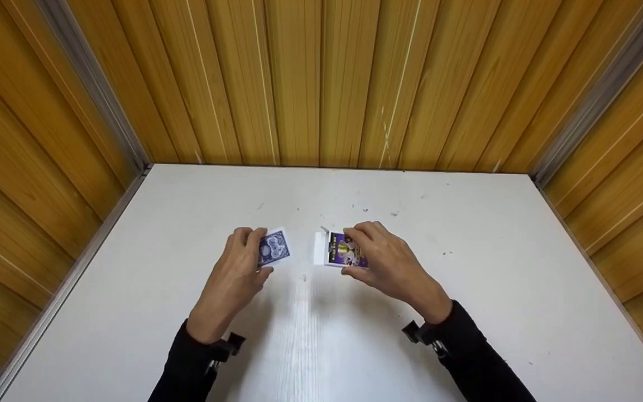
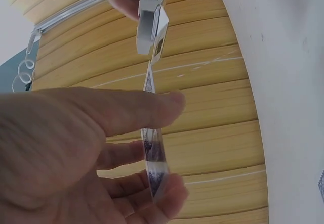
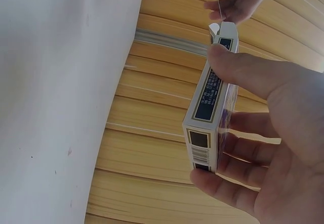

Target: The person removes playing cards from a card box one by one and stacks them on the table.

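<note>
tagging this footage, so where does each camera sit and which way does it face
Head: worn there, facing forward and down at the table; left hand, right hand, dark sleeves show.
Left wrist: worn there, looking across that hand at a card.
Right wrist: worn there, looking across that hand at a box.
Both wrist views share the box, both hands and the panelled wall.

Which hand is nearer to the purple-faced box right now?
Right. The right hand grips the box; the left hand is apart from it, off its flap end, holding a blue-patterned card.
</note>
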A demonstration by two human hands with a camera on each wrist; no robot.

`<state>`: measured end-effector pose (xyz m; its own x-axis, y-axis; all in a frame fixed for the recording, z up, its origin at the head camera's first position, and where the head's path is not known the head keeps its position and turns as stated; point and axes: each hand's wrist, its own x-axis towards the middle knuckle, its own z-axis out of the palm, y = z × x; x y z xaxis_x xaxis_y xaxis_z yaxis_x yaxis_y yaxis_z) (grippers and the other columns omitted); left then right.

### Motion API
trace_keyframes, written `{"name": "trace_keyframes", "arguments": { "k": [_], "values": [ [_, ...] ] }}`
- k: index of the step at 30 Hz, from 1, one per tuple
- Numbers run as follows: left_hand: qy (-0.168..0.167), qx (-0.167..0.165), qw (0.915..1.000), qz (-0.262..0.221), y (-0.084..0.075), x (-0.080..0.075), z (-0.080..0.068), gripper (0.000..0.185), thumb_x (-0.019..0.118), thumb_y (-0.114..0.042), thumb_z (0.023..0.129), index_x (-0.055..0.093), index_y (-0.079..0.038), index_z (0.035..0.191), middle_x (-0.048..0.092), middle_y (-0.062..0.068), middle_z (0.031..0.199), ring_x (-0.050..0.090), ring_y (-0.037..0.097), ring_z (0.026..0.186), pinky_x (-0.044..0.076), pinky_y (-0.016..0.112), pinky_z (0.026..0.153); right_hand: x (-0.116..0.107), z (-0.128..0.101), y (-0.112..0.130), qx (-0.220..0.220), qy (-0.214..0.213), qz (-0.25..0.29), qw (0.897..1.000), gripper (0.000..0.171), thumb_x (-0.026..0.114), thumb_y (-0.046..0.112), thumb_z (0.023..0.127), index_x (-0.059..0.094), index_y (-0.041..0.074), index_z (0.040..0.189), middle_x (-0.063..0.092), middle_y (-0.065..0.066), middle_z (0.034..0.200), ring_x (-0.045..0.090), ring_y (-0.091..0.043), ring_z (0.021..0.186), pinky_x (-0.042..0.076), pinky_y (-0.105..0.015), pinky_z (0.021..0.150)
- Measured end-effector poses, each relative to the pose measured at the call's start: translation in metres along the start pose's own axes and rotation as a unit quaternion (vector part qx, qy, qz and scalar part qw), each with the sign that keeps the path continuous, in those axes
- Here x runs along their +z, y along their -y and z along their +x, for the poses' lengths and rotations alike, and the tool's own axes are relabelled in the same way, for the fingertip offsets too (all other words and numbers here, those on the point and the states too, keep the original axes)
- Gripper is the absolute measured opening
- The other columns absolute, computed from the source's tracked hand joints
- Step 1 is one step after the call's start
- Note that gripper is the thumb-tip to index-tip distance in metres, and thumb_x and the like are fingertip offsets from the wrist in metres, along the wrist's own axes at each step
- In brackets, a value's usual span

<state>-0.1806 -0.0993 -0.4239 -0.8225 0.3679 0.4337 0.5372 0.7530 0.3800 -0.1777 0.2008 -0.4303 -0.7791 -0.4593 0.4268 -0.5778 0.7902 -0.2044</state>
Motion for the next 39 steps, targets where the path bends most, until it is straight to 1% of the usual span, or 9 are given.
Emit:
{"name": "trace_keyframes", "arguments": {
  "k": [3, 7, 13, 17, 19, 22, 29, 34, 39],
  "values": [
    [0.041, -0.06, 0.9971, -0.025, 0.006, -0.008, 0.002, 0.066, 0.083, 0.006, 0.081, 0.049, 0.008, 0.138, 0.049, 0.026, 0.127, 0.052, 0.036, 0.11, 0.052, 0.047, 0.088, 0.0, 0.0, -0.002, 0.003, -0.003, 0.004, 1.0, 0.07, 0.091, 0.037, 0.08, 0.062, 0.003, 0.135, 0.061, -0.01, 0.124, 0.059, -0.022, 0.107, 0.054, -0.035, 0.077],
    [0.083, -0.119, 0.9886, -0.04, 0.016, -0.016, 0.003, 0.068, 0.08, 0.004, 0.085, 0.046, 0.008, 0.143, 0.047, 0.029, 0.131, 0.051, 0.035, 0.111, 0.05, 0.049, 0.091, -0.001, 0.0, -0.004, 0.008, -0.002, 0.006, 1.0, 0.071, 0.09, 0.037, 0.081, 0.062, 0.003, 0.136, 0.061, -0.01, 0.125, 0.059, -0.022, 0.106, 0.054, -0.036, 0.076],
    [0.135, -0.178, 0.9743, -0.028, 0.027, -0.024, 0.002, 0.07, 0.08, 0.0, 0.086, 0.044, 0.008, 0.145, 0.048, 0.029, 0.13, 0.052, 0.034, 0.108, 0.051, 0.05, 0.088, -0.001, 0.0, -0.003, 0.011, -0.001, 0.005, 1.0, 0.07, 0.089, 0.037, 0.082, 0.061, 0.003, 0.136, 0.061, -0.01, 0.125, 0.058, -0.022, 0.106, 0.054, -0.036, 0.077],
    [0.173, -0.208, 0.9627, -0.016, 0.034, -0.022, 0.003, 0.071, 0.082, -0.003, 0.086, 0.044, 0.009, 0.146, 0.05, 0.027, 0.128, 0.053, 0.032, 0.103, 0.051, 0.048, 0.083, -0.001, 0.0, -0.003, 0.01, -0.005, 0.004, 1.0, 0.069, 0.09, 0.037, 0.081, 0.062, 0.003, 0.135, 0.061, -0.009, 0.124, 0.058, -0.021, 0.106, 0.054, -0.035, 0.076],
    [0.187, -0.215, 0.9584, -0.013, 0.038, -0.019, 0.002, 0.072, 0.082, -0.003, 0.086, 0.044, 0.011, 0.145, 0.053, 0.026, 0.126, 0.054, 0.031, 0.102, 0.051, 0.048, 0.084, -0.001, 0.0, -0.003, 0.011, -0.006, 0.003, 1.0, 0.069, 0.09, 0.037, 0.081, 0.063, 0.003, 0.134, 0.061, -0.009, 0.123, 0.058, -0.021, 0.106, 0.053, -0.035, 0.075],
    [0.203, -0.217, 0.9546, -0.011, 0.043, -0.015, 0.001, 0.07, 0.083, -0.003, 0.085, 0.044, 0.012, 0.141, 0.059, 0.022, 0.116, 0.057, 0.029, 0.096, 0.051, 0.047, 0.082, -0.001, -0.001, -0.003, 0.013, -0.003, 0.005, 1.0, 0.068, 0.09, 0.037, 0.081, 0.063, 0.004, 0.135, 0.061, -0.009, 0.124, 0.058, -0.021, 0.106, 0.053, -0.035, 0.075],
    [0.225, -0.2, 0.9534, 0.018, 0.053, -0.005, 0.0, 0.06, 0.082, 0.001, 0.083, 0.047, 0.015, 0.129, 0.061, 0.016, 0.094, 0.057, 0.026, 0.082, 0.053, 0.046, 0.075, 0.001, 0.0, -0.002, 0.016, 0.001, 0.006, 1.0, 0.069, 0.09, 0.038, 0.081, 0.063, 0.004, 0.135, 0.062, -0.009, 0.124, 0.059, -0.021, 0.106, 0.054, -0.035, 0.076],
    [0.237, -0.196, 0.9509, 0.037, 0.056, 0.002, -0.002, 0.064, 0.081, 0.005, 0.081, 0.045, 0.018, 0.132, 0.062, 0.018, 0.094, 0.057, 0.026, 0.08, 0.055, 0.046, 0.074, 0.002, 0.001, -0.002, 0.011, -0.002, 0.008, 1.0, 0.069, 0.09, 0.037, 0.08, 0.063, 0.004, 0.134, 0.062, -0.009, 0.123, 0.059, -0.021, 0.106, 0.054, -0.035, 0.076],
    [0.249, -0.194, 0.9476, 0.05, 0.058, 0.007, -0.002, 0.059, 0.078, 0.005, 0.08, 0.048, 0.018, 0.129, 0.063, 0.019, 0.097, 0.057, 0.026, 0.079, 0.055, 0.046, 0.074, 0.003, 0.001, -0.002, 0.008, -0.003, 0.008, 1.0, 0.068, 0.09, 0.036, 0.08, 0.063, 0.004, 0.134, 0.062, -0.008, 0.123, 0.059, -0.021, 0.106, 0.054, -0.035, 0.076]
  ]
}}
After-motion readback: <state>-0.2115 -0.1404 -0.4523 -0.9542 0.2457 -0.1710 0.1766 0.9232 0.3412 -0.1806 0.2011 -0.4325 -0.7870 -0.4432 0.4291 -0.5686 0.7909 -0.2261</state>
